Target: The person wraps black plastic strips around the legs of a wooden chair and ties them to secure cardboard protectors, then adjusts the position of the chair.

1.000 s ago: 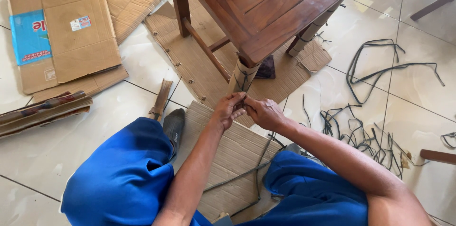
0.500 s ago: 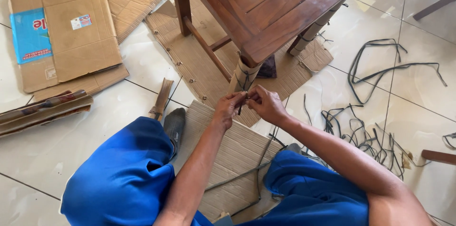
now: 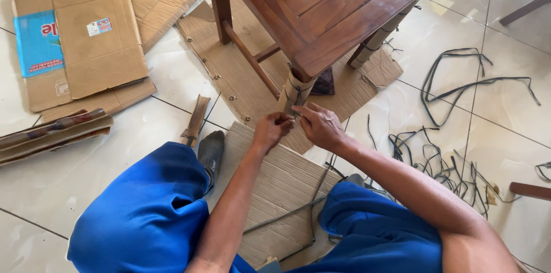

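A brown wooden table (image 3: 338, 3) stands on the tiled floor in front of me. Its near leg (image 3: 295, 90) is wrapped in cardboard bound with dark strap. My left hand (image 3: 271, 131) and my right hand (image 3: 319, 125) meet at the foot of that leg, fingers pinched on the strap and the cardboard wrap. Exactly what each finger grips is hidden. I sit on the floor in blue trousers (image 3: 146, 215) with a corrugated cardboard sheet (image 3: 275, 187) between my legs.
Flattened cardboard boxes (image 3: 80, 49) lie at the left, with a bundle of cardboard strips (image 3: 51, 135) below them. Loose black straps (image 3: 459, 158) are scattered on the tiles at the right. Another cardboard sheet (image 3: 235, 72) lies under the table. A second wrapped leg (image 3: 376, 40) stands behind.
Both hands have shifted slightly upward and closer to the wrapped leg, still working together at its foot. Nothing else has moved.
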